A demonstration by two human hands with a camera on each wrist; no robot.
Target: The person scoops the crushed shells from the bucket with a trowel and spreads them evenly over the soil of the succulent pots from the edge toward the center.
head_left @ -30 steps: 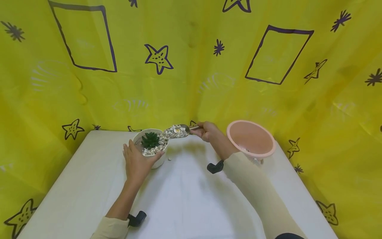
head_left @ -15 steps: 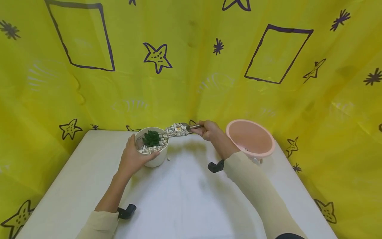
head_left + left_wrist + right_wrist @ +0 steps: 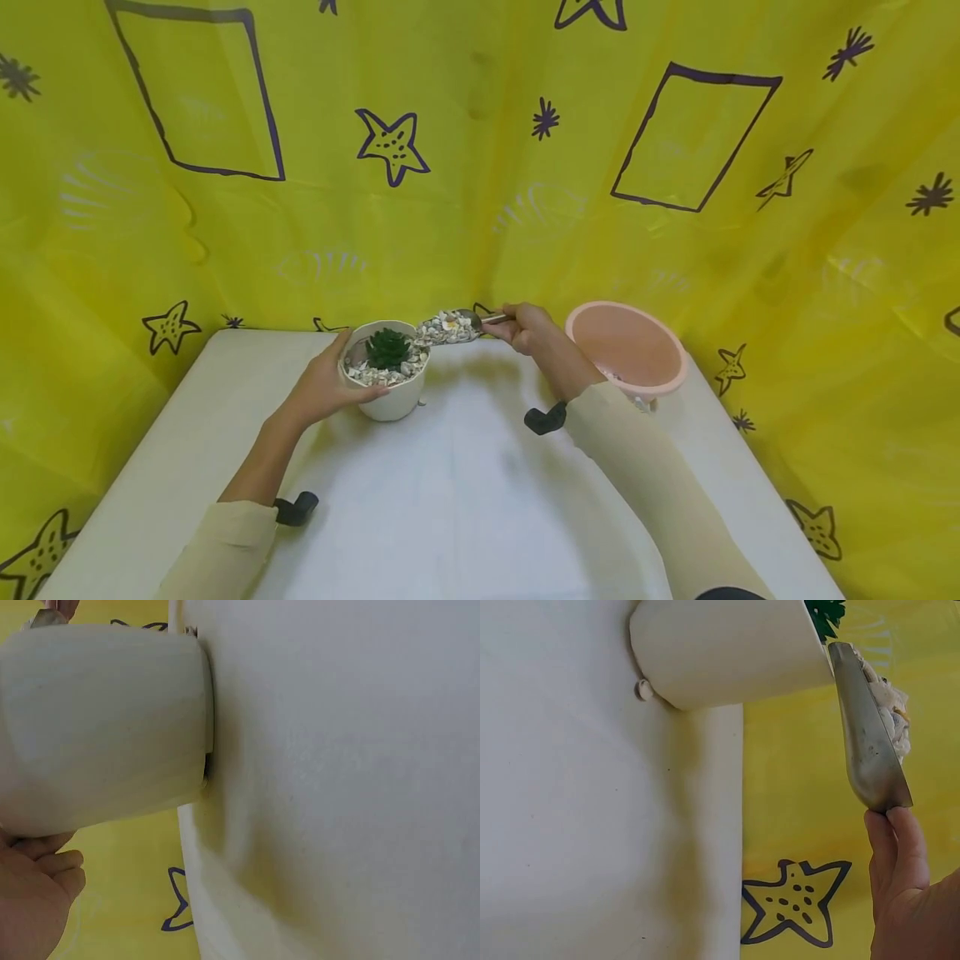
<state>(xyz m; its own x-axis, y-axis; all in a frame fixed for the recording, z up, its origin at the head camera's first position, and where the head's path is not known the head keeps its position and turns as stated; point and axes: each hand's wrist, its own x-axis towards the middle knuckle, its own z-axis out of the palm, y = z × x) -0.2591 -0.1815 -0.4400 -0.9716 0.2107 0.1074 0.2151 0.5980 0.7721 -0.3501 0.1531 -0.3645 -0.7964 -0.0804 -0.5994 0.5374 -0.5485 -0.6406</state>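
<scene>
A white flower pot [image 3: 392,404] stands on the table, holding a green succulent [image 3: 387,348] among pale pebbles [image 3: 367,372]. My left hand [image 3: 326,385] grips it from the left, thumb across the near side below the rim; the far fingers are mostly hidden in the head view. In my right hand [image 3: 525,327] is the handle of a metal scoop [image 3: 866,742], pinched between thumb and fingers. Heaped with white pebbles [image 3: 447,327], the scoop is roughly level, its tip at the pot's right rim.
A pink plastic basin [image 3: 630,346] sits at the back right of the white table [image 3: 465,500], behind the right forearm; a few pebbles show inside. One loose pebble [image 3: 643,690] lies beside the pot's base. A yellow curtain [image 3: 450,225] hangs behind.
My left hand has swung round to the pot's left side, its forearm going left. The pot has shifted slightly right, nearer the loose pebble. The right hand and loaded scoop have barely moved.
</scene>
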